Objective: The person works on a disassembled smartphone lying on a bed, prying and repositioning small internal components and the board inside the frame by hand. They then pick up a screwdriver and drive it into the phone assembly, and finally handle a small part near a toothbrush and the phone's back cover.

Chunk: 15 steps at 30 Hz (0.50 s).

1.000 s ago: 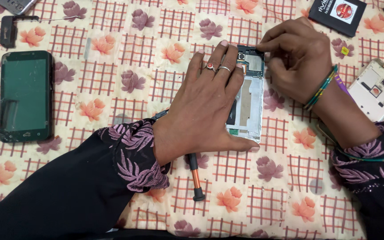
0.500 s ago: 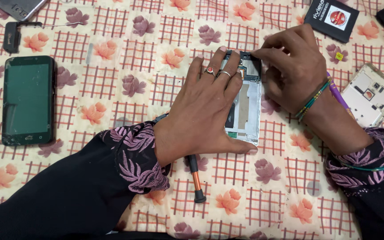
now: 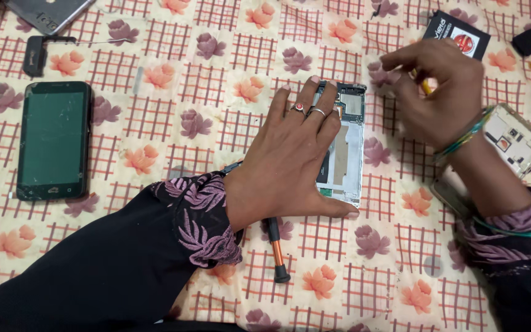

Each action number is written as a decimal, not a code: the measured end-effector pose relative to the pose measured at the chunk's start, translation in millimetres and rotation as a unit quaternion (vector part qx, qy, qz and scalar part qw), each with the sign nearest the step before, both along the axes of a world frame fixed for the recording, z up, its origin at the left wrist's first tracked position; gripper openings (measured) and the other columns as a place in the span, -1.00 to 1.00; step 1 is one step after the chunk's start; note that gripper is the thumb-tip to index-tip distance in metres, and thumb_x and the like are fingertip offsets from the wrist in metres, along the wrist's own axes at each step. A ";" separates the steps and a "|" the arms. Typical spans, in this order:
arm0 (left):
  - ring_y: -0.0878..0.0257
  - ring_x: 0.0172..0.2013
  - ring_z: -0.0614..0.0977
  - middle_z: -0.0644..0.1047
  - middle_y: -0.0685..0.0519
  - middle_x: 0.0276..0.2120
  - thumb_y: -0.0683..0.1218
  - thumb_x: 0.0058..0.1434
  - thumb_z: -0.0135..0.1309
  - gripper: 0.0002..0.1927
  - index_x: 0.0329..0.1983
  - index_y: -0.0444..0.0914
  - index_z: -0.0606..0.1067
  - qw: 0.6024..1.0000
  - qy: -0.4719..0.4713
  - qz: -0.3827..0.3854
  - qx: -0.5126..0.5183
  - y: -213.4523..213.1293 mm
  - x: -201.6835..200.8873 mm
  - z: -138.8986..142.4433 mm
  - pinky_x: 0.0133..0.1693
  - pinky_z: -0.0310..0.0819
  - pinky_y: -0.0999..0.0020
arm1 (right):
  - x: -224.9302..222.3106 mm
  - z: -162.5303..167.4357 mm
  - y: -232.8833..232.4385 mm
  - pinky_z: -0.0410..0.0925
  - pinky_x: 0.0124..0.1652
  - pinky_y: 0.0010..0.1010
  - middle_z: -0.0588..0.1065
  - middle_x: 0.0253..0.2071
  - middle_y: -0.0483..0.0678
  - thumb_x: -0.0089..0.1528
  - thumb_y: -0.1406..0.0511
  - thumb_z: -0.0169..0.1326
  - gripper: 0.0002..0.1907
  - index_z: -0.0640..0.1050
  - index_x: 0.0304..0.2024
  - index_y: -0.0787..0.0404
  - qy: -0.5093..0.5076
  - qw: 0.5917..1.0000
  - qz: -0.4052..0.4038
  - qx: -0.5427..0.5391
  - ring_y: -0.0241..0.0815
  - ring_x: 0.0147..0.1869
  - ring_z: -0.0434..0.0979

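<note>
Left hand (image 3: pixel 290 163) flat on opened phone (image 3: pixel 345 154)

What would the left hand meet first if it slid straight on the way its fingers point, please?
Probably only bare floral cloth: the left hand lies flat on the opened phone, fingers pointing up the picture, and nothing lies just beyond them.
</note>
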<state>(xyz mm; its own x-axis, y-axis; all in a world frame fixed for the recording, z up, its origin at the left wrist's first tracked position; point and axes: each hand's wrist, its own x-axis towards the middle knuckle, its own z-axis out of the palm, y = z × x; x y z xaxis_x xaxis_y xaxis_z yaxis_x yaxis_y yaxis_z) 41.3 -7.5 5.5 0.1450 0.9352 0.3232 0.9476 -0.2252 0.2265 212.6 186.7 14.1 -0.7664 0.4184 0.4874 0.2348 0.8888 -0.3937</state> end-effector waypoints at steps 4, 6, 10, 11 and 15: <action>-0.32 0.35 0.17 0.24 -0.43 0.31 0.65 -0.18 0.12 0.26 0.15 -0.54 0.40 1.000 -0.003 -0.001 0.006 0.2 0.7 -1.2 0.32 -0.09 -0.26 | -1.5 -5.8 3.3 0.47 -0.08 -0.50 0.61 -0.08 -0.12 0.43 0.35 0.11 -0.88 0.62 -0.01 0.12 0.030 0.978 0.028 -0.206 -0.36 -0.08 0.60; -0.31 0.36 0.16 0.23 -0.43 0.31 0.65 -0.19 0.11 0.26 0.15 -0.54 0.39 1.000 0.001 0.002 -0.001 0.8 1.3 -2.6 0.31 -0.09 -0.25 | -4.7 -9.5 3.5 0.34 -0.26 -0.41 0.62 -0.16 -0.04 0.43 0.37 0.20 -0.87 0.67 0.03 0.20 -0.034 0.996 -0.022 -0.079 -0.24 -0.21 0.53; -0.33 0.37 0.14 0.19 -0.45 0.32 0.65 -0.18 0.11 0.28 0.16 -0.55 0.37 1.000 -0.011 0.000 0.001 1.4 2.3 -5.6 0.32 -0.12 -0.28 | -12.4 -15.0 2.5 0.38 -0.20 -0.38 0.59 -0.18 -0.04 0.40 0.38 0.21 -0.87 0.66 -0.01 0.23 -0.049 0.997 0.026 -0.046 -0.20 -0.19 0.51; -0.33 0.37 0.14 0.19 -0.46 0.32 0.65 -0.18 0.12 0.28 0.16 -0.55 0.37 1.000 -0.014 0.000 0.003 1.4 2.8 -6.2 0.33 -0.13 -0.28 | -13.2 -15.4 2.2 0.39 -0.17 -0.38 0.58 -0.16 -0.04 0.40 0.38 0.20 -0.88 0.65 -0.01 0.24 -0.043 0.997 0.037 -0.049 -0.21 -0.16 0.52; -0.37 0.39 0.10 0.17 -0.49 0.31 0.65 -0.20 0.13 0.28 0.16 -0.55 0.36 1.000 -0.017 0.000 0.017 1.8 3.0 -7.0 0.33 -0.14 -0.29 | -14.9 -15.4 0.6 0.39 -0.15 -0.37 0.57 -0.16 -0.03 0.38 0.39 0.21 -0.87 0.65 -0.02 0.25 -0.042 0.997 0.043 -0.040 -0.17 -0.14 0.52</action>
